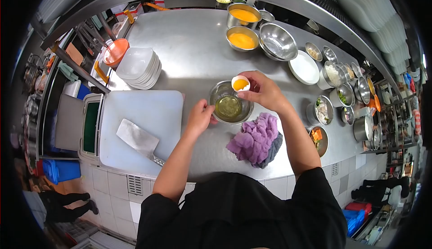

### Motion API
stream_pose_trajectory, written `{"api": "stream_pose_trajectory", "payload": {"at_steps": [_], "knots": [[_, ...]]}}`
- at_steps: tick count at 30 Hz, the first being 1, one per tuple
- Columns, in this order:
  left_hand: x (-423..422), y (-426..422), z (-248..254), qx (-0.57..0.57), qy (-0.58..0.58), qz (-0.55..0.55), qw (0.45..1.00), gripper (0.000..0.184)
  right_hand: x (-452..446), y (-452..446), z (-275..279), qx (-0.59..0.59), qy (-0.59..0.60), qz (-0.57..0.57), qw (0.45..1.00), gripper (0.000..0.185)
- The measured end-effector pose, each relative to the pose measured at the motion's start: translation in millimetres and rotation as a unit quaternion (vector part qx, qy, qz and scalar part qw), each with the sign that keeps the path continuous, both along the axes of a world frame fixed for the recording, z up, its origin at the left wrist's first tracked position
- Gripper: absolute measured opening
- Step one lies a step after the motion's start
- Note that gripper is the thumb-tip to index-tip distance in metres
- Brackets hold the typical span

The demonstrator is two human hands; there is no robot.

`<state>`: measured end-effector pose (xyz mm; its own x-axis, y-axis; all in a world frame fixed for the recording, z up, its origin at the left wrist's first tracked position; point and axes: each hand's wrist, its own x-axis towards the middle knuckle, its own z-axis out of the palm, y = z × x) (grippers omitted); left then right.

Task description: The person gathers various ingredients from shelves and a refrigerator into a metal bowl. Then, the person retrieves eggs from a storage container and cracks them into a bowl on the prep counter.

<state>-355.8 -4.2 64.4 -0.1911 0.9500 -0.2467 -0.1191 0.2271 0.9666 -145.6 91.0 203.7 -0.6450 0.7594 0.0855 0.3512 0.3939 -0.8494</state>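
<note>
My right hand [261,89] holds a half eggshell [240,83] with an orange yolk in it, over the upper right rim of a small steel bowl. Clear, yellowish egg white [228,107] lies in that bowl [220,90]. The fingers of my left hand [200,116] are closed on the bowl's left rim. Just below and to the right of the bowl is a crumpled purple cloth [255,136], with a dark grey cloth [271,152] partly under it.
A cleaver [137,137] lies on a white cutting board [166,102] at the left. White dishes [139,66] are stacked behind it. Bowls of orange liquid [242,39], empty steel bowls [279,42] and a white plate [304,67] stand farther back. Ingredient bowls [320,110] line the right.
</note>
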Motion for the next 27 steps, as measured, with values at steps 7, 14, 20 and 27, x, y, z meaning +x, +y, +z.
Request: {"api": "stream_pose_trajectory", "payload": {"at_steps": [7,14,20,27], "knots": [[0,3,-6,0.004,-0.005,0.001,1.0,0.021,2,28,16,-0.002,0.017,0.01,1.0,0.052],[0,-8,-12,-0.007,-0.001,0.01,1.0,0.022,-23,139,30,0.003,-0.011,-0.143,0.99,0.051],[1,-32,-11,-0.015,-0.075,0.049,0.996,0.023,-49,275,-58,0.497,-0.247,-0.219,0.803,0.035],[-9,-57,-12,-0.055,-0.021,0.086,0.995,0.021,-51,330,-75,0.503,-0.364,-0.247,0.744,0.037]]}}
